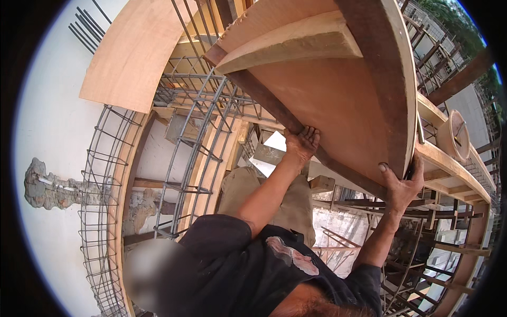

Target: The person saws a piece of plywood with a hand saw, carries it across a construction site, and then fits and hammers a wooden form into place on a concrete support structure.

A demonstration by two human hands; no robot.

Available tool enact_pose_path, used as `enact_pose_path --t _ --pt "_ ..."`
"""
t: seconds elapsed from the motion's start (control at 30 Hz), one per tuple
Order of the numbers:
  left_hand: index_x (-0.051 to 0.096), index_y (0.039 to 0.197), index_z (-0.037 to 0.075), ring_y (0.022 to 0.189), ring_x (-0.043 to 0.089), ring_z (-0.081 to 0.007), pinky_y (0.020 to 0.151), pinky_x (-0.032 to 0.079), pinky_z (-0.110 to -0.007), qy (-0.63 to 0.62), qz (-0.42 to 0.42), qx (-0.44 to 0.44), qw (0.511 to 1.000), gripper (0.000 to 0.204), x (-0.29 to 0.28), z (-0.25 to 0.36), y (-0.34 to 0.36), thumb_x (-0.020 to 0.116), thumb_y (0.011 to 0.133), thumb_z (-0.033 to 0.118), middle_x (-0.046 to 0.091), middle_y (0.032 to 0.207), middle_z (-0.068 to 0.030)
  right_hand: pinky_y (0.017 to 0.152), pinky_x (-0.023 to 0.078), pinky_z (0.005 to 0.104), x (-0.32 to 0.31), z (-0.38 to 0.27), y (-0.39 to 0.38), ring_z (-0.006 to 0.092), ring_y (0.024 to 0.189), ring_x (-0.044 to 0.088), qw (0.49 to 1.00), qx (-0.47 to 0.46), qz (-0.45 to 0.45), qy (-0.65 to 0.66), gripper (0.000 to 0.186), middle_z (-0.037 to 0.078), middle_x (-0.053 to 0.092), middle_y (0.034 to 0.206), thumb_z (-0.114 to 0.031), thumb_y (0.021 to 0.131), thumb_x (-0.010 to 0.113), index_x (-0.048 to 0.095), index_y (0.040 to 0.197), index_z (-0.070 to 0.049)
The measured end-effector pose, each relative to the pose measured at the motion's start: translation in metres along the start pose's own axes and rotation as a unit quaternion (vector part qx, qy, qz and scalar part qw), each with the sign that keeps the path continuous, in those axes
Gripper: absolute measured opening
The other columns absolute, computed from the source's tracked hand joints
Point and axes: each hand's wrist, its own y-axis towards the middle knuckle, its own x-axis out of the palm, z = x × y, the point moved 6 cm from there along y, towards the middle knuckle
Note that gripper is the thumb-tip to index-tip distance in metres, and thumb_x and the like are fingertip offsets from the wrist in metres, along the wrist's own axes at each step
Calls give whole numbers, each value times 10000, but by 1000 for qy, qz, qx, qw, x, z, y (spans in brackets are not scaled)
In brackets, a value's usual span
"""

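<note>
A large reddish-brown plywood panel with timber strips on its face is held up tilted in front of me. My left hand has its fingers curled over the dark batten along the panel's lower left edge. At the lower right corner, my right hand grips the panel's edge, thumb on the near face and fingers round the outer side. A paler timber piece crosses the panel's upper part, and a wide dark strip runs down its right side.
Rebar cages stand at the left, beside a white wall with a broken patch. Another plywood sheet leans at the upper left. A round pale bucket sits by timber framing at the right. Open gaps show a lower level beneath me.
</note>
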Motion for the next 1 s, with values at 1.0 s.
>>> enact_pose_path --t 1.0 --pt "639 1108 84 869 677 -192 605 534 -340 205 -178 174 947 384 66 70 -27 779 840 320 672 998 -48 772 528 438 264 22 9 340 879 659 873 -246 -308 -286 743 157 662 935 -441 624 882 653 1181 -6"
